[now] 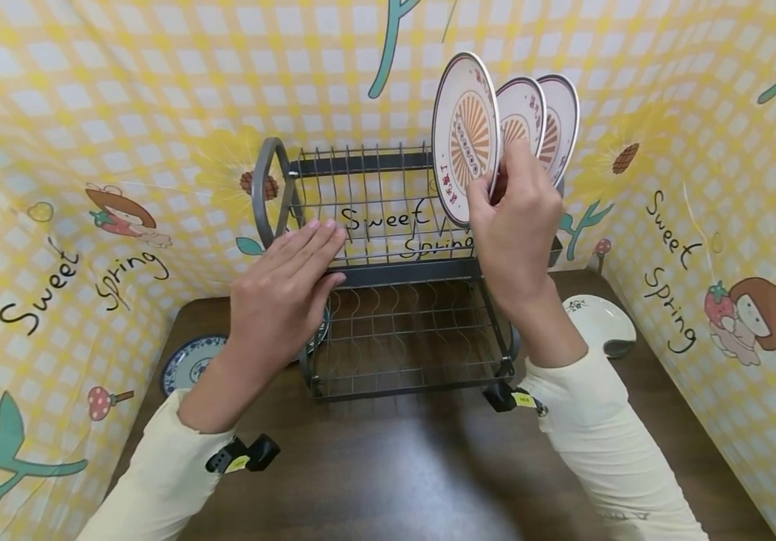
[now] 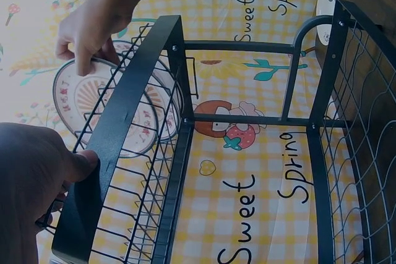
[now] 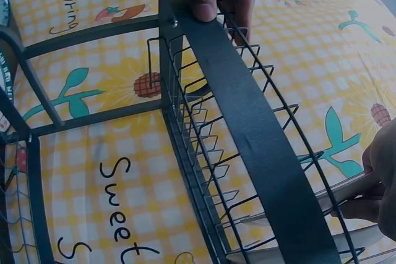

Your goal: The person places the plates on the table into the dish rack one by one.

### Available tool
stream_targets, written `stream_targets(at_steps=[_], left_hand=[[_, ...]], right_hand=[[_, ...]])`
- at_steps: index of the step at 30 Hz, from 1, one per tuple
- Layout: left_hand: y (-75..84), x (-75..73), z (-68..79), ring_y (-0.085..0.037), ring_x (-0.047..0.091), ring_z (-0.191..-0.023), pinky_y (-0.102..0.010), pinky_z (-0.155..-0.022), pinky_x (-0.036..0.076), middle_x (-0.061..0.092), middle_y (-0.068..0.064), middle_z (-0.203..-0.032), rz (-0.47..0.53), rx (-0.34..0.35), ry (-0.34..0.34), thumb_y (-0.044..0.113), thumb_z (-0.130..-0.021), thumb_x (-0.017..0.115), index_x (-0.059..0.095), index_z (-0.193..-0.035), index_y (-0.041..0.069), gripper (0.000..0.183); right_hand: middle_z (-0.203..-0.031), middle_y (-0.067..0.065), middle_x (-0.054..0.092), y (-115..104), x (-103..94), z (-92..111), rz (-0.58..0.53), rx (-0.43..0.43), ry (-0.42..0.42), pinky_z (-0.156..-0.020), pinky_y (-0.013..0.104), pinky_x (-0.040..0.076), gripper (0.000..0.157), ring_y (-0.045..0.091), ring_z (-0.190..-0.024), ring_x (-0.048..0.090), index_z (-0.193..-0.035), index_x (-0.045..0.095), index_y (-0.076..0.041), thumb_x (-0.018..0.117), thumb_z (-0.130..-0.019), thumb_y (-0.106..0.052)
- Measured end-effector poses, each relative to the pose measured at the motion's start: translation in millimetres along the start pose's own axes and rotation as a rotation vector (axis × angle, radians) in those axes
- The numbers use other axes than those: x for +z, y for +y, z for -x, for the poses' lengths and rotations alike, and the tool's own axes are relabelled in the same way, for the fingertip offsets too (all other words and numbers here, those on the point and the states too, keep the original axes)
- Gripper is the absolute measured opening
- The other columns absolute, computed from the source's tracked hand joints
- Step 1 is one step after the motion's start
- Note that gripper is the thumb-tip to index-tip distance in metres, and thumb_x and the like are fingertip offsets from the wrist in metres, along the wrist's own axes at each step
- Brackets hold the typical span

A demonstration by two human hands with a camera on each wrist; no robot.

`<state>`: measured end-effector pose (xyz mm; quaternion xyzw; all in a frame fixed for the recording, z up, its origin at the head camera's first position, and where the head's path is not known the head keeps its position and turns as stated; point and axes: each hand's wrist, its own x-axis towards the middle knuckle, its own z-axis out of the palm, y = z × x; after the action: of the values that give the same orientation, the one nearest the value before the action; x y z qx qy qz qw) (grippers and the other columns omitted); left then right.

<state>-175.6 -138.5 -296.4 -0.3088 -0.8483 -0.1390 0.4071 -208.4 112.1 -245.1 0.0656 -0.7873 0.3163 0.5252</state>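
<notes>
A two-tier dark metal dish rack stands before me. My left hand holds the left end of its upper front bar, thumb on the front face and fingers over the wires, as the right wrist view shows. At the upper tier's right side, my right hand pinches the lower edge of a white plate with a brown sunburst and red lettering. That plate is upright and overlaps the tier's wires. Two similar plates, a middle one and a far-right one, stand upright to its right.
The rack's lower tier holds no dishes. On the brown table, a blue-patterned plate lies at the left and a white dish at the right. A yellow checked cloth surrounds the back and sides.
</notes>
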Motion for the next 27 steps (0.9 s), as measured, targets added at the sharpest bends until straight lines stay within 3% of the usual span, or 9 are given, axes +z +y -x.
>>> stream_targets(at_steps=[15,27], left_hand=[[0.6,-0.2,-1.5,-0.022,0.055,-0.125,-0.041,-0.108,0.044,0.059,-0.006,-0.132,0.001,-0.001,0.014,0.015,-0.086,0.072,0.06,-0.131,0.011,0.046],[0.8,-0.7,-2.0,-0.022,0.056,-0.125,-0.042,-0.107,0.045,0.059,-0.006,-0.132,0.0,0.003,0.007,0.015,-0.086,0.072,0.06,-0.131,0.011,0.047]], right_hand=[[-0.068,0.015,0.057,-5.1,5.1,0.2,0.043,0.056,-0.081,-0.054,0.035,0.041,0.009,0.025,-0.063,0.053,-0.081,0.053,0.003,0.052,-0.088,-0.003],[-0.073,0.017,0.061,-5.5,6.0,-5.1,0.085,0.072,-0.127,-0.06,0.039,0.052,0.007,0.028,-0.07,0.063,-0.085,0.055,0.003,0.054,-0.089,-0.003]])
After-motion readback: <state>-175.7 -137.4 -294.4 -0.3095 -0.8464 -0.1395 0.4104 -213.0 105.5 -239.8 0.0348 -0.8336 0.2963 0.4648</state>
